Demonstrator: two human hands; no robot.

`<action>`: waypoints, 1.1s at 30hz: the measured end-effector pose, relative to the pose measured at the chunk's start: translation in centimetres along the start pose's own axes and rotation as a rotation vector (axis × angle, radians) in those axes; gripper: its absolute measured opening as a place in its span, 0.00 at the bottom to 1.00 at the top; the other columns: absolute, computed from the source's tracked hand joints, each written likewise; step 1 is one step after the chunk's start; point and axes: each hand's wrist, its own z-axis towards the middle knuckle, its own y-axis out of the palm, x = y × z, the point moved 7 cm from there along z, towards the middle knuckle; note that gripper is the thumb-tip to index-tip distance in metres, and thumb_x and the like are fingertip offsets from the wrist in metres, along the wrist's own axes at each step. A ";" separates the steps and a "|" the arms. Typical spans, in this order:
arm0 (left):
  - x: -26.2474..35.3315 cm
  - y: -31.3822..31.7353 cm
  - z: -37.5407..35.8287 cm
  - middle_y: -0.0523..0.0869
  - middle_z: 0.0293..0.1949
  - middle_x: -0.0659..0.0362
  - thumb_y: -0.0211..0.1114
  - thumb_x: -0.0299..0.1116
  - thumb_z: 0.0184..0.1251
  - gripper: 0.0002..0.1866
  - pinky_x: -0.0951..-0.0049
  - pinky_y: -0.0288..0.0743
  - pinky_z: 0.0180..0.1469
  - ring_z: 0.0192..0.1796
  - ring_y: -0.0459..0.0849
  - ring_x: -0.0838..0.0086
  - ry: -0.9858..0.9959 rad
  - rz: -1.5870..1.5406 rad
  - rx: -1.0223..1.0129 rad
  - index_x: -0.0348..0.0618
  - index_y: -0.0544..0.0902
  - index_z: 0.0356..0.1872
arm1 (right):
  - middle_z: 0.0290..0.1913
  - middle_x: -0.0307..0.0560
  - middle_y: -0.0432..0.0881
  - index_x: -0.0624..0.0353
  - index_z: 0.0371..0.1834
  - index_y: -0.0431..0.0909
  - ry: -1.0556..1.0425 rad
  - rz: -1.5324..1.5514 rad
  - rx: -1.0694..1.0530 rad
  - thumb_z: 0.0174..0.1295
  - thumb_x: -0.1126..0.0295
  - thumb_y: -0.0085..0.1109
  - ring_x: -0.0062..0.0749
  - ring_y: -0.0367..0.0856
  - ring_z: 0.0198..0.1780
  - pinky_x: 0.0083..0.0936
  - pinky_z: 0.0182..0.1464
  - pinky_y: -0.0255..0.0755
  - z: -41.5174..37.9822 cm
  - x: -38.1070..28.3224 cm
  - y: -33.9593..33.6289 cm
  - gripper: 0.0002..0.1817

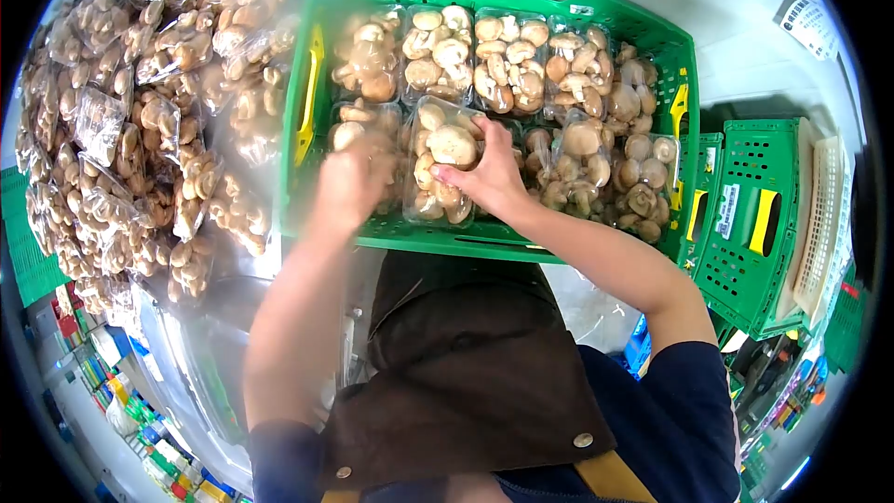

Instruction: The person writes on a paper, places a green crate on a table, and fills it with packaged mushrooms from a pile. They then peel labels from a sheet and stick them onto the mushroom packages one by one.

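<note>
A green crate [503, 242] holds clear-wrapped packs of brown mushrooms, set in two rows. My right hand [489, 168] grips a pack of mushrooms [451, 147] near the middle of the front row, thumb on top and fingers over its far right side. Just left of it, my left hand [358, 177] is smeared by motion over another mushroom pack [356, 116] in the front left corner. Whether those fingers hold that pack does not show. Behind them, a back row pack [510, 61] lies face up among its neighbours.
A large heap of wrapped mushroom packs [140, 121] lies left of the crate on a metal surface. Yellow handles [310, 98] mark the crate's ends. More green crates [754, 214] stand at the right, with a cream basket [819, 224] beside them.
</note>
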 end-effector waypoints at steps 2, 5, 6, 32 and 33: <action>2.0 -1.8 -0.2 0.74 0.62 0.47 0.70 0.31 0.56 0.26 0.61 0.67 0.64 0.66 0.70 0.52 0.527 0.508 0.365 0.44 0.77 0.57 | 0.65 0.65 0.56 0.70 0.67 0.53 0.007 -0.047 -0.064 0.45 0.52 0.76 0.56 0.60 0.66 0.41 0.68 0.60 0.4 0.2 1.8 0.53; -1.3 0.0 1.8 0.57 0.73 0.53 0.75 0.32 0.48 0.37 0.56 0.62 0.69 0.74 0.55 0.51 0.418 0.785 0.114 0.48 0.71 0.64 | 0.64 0.65 0.52 0.66 0.69 0.47 0.002 -0.080 -0.078 0.50 0.56 0.73 0.57 0.60 0.65 0.39 0.69 0.59 0.6 0.8 4.0 0.52; -2.4 0.4 2.4 0.56 0.73 0.53 0.75 0.31 0.46 0.39 0.56 0.63 0.69 0.74 0.55 0.52 0.378 0.876 0.053 0.49 0.70 0.65 | 0.65 0.65 0.52 0.65 0.69 0.48 -0.031 -0.068 -0.087 0.49 0.57 0.74 0.57 0.60 0.65 0.39 0.69 0.58 0.5 0.4 3.9 0.52; 4.8 1.6 0.0 0.61 0.71 0.46 0.66 0.27 0.57 0.34 0.52 0.59 0.70 0.71 0.60 0.48 0.479 0.556 0.137 0.38 0.64 0.67 | 0.39 0.47 0.85 0.67 0.42 0.80 0.077 0.523 -0.359 0.46 0.63 0.77 0.26 0.81 0.39 0.26 0.45 0.75 1.2 2.8 2.8 0.24; 6.4 1.9 -1.0 0.61 0.71 0.46 0.65 0.27 0.59 0.34 0.53 0.57 0.71 0.72 0.60 0.48 0.695 0.569 0.199 0.39 0.63 0.67 | 0.39 0.47 0.85 0.67 0.42 0.79 0.041 0.579 -0.371 0.46 0.62 0.77 0.27 0.81 0.39 0.26 0.45 0.75 1.2 2.9 2.9 0.25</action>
